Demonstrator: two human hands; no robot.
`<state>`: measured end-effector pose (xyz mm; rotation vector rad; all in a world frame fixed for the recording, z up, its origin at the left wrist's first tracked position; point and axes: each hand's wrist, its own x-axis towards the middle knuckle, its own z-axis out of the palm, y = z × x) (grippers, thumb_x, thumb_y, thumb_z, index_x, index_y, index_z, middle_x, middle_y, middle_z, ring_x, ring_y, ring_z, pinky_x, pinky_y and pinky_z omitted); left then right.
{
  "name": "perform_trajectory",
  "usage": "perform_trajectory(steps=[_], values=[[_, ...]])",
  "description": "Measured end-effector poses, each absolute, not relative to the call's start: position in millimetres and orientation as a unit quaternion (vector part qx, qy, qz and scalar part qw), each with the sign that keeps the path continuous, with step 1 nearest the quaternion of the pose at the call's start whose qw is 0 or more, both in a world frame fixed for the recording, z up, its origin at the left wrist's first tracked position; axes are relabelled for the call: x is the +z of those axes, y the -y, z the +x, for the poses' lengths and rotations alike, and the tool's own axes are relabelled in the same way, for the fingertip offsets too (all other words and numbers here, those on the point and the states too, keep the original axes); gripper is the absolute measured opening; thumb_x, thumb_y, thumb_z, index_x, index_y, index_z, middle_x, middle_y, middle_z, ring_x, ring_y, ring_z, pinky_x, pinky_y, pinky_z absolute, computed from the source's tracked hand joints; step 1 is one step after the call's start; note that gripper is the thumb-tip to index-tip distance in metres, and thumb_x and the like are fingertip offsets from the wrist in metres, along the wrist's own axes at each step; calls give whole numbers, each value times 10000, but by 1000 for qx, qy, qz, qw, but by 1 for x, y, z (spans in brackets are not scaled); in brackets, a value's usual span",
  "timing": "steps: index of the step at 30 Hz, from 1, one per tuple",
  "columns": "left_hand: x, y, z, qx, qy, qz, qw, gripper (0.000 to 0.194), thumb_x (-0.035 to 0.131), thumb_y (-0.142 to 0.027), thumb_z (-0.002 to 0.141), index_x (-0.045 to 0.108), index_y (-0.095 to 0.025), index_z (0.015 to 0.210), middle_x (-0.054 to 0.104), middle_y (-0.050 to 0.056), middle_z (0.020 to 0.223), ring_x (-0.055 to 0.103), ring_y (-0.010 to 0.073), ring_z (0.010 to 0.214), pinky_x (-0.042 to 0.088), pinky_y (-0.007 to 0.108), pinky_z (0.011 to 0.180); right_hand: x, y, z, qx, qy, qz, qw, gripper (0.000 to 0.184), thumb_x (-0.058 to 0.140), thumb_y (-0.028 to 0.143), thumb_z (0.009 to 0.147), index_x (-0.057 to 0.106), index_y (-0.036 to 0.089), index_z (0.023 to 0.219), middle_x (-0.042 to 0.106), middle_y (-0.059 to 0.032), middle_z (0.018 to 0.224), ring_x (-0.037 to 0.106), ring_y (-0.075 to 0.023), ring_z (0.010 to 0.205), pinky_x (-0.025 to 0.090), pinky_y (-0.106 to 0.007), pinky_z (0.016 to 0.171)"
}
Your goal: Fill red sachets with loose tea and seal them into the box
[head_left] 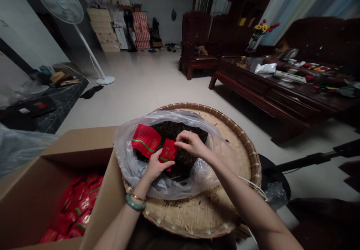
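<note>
My left hand (157, 165) grips a small red packet (168, 150) with a green stripe and gold print, thumb in front. At the packet's upper right edge, the fingertips of my right hand (189, 144) are pinched together on it. Both hands are above a clear plastic bag (126, 167), its mouth spread wide, full of dark dried leaves (185, 160) like loose tea. A fanned stack of matching red packets (146, 140) lies on the leaves, left of the one I hold. The bag rests on a round woven bamboo tray (208, 216).
Left of the tray stands an open cardboard box (105, 190) with many filled red packets (81, 205) inside. A white standing fan (105, 80) is farther off at left. A dark wooden table (253, 83) laden with items stands at right. A black bar (306, 161) reaches in from the right.
</note>
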<state>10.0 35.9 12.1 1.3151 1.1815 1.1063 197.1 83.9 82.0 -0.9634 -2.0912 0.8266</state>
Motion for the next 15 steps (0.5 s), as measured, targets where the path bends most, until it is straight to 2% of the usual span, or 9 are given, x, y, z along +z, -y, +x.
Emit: perform_trajectory(steps=[3,6,10,13,15], values=[[13,-34,12,441,-482,537,533,485,806,-326,508,625,-118,907,675,13,734,600,146,607,502,261,602,85,-86,204,341,816,-351,309,170,577,284,847,577,166,725,561,-6,766,519,-117,708,407,-232,651],[15,-33,13,432,-468,535,555,459,804,-332,520,614,-126,884,640,-12,675,557,118,539,461,224,516,90,-83,209,352,825,-327,296,226,535,299,873,547,162,693,553,-27,865,514,-119,760,414,-244,702],[17,-32,14,423,-475,519,571,485,792,-362,537,589,-138,917,563,-59,551,453,80,398,359,190,377,88,-79,204,386,784,-331,355,261,523,328,871,520,164,668,526,-46,939,520,-137,849,433,-261,746],[16,-31,14,407,-491,519,570,528,783,-369,547,570,-137,971,525,-79,500,396,74,334,302,187,317,80,-76,196,399,725,-376,416,209,565,372,833,567,175,903,543,-49,939,537,-138,805,451,-265,700],[14,-30,14,401,-495,543,547,511,782,-344,554,584,-140,979,549,-69,532,409,74,351,323,188,332,76,-74,190,377,725,-405,409,390,639,397,773,548,179,1083,574,-48,940,547,-143,783,449,-267,683]])
